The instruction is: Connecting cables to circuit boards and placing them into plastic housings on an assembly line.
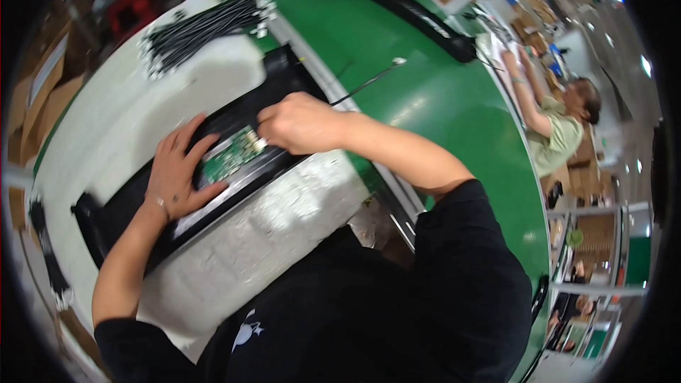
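A long black plastic housing [128, 195] lies slantwise before me, with a green circuit board [225, 159] in its middle. My left hand [174, 174] is open, its fingers spread over the housing and the thumb beside the board's near edge. At the board's right end my right hand [301, 124] is closed in a pinch on a thin black cable [358, 90]. Its free end, with a white plug, sticks out past the hand over the green surface. White connectors show at the board's edge by my right fingertips; whether the cable's hidden end is inserted, I cannot tell.
A bundle of black cables with white plugs [206, 32] lies on the white table [92, 128] at the far left. Another long black housing [408, 10] rests on the green surface [447, 120]. At the right a person in a light green shirt [560, 135] works at a bench.
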Action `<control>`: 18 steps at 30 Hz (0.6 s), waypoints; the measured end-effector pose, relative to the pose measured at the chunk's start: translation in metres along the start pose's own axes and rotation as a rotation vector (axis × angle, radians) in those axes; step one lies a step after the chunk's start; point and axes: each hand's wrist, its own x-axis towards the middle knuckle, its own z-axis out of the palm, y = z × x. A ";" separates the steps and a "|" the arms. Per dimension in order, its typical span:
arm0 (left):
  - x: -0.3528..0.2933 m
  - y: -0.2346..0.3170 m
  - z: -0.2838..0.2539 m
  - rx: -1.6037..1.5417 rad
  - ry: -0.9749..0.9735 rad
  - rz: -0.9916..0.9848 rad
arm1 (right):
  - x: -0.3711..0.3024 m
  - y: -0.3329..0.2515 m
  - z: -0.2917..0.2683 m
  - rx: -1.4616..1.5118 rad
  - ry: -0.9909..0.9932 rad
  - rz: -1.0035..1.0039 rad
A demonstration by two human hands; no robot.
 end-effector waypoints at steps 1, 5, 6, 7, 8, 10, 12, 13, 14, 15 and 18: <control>0.000 0.005 -0.005 -0.004 -0.020 -0.018 | 0.000 -0.004 -0.003 0.014 0.023 -0.012; 0.007 0.010 -0.003 0.000 -0.002 -0.015 | -0.005 -0.005 -0.006 0.048 0.071 -0.046; 0.010 0.012 -0.004 0.001 -0.011 -0.012 | -0.007 -0.003 -0.007 0.035 0.078 -0.028; 0.011 0.012 -0.004 0.004 -0.010 0.002 | -0.006 -0.001 -0.007 0.036 0.071 -0.054; 0.014 0.013 -0.005 0.003 -0.008 0.004 | -0.006 0.001 -0.007 0.037 0.065 -0.081; 0.015 0.014 -0.005 0.005 -0.003 0.008 | -0.005 0.004 -0.006 0.069 0.075 -0.067; 0.016 0.012 -0.002 0.000 0.007 0.009 | -0.005 0.009 -0.005 0.163 0.085 -0.039; 0.013 0.009 -0.003 -0.003 0.015 -0.006 | -0.001 0.011 -0.012 0.125 0.010 -0.052; 0.010 0.008 -0.001 -0.007 0.033 0.004 | 0.002 0.014 -0.024 0.105 0.147 -0.077; 0.008 0.004 0.000 -0.010 0.029 -0.013 | 0.003 0.017 -0.037 0.083 0.280 -0.108; 0.005 0.009 -0.008 -0.001 0.020 -0.037 | -0.029 0.080 -0.089 -0.093 0.728 0.409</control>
